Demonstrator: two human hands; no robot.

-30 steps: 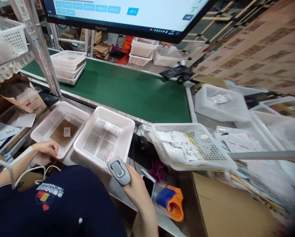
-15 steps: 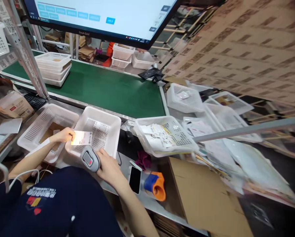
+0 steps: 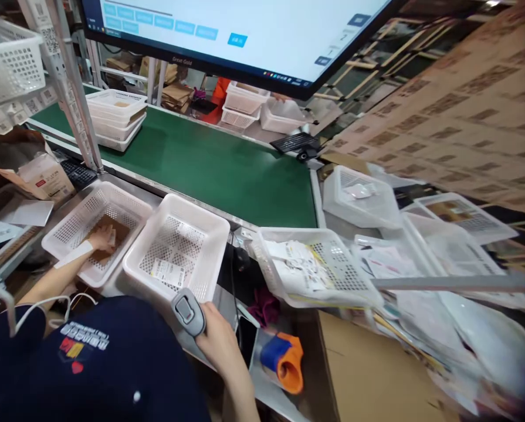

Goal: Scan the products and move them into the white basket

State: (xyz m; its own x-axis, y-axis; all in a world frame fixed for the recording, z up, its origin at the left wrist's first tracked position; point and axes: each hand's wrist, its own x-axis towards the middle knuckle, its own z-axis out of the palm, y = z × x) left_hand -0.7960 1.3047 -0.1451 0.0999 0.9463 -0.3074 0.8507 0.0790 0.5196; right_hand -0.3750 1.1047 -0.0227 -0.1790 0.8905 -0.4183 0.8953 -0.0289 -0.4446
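Observation:
My right hand (image 3: 216,331) is closed round a grey handheld scanner (image 3: 188,312), at the near right corner of a white basket (image 3: 132,264). In that basket lies a flat white card with printed codes (image 3: 168,272), apart from both hands. My left hand (image 3: 100,237) reaches down into the white basket on the left (image 3: 53,243), over a brown flat piece (image 3: 120,231) on its bottom. A small pale patch shows by its fingertips. Whether the fingers grip anything is too small to make out.
Behind the baskets runs a green conveyor belt (image 3: 200,170) with stacked white trays (image 3: 117,108). A monitor (image 3: 236,41) hangs above. At right are a basket of papers (image 3: 306,302), an orange and blue tape dispenser (image 3: 291,366) and cardboard (image 3: 368,369).
My left hand has let go of the white card, now in the right basket, and moved into the left basket. The scanner has stayed in my right hand, and the view has shifted.

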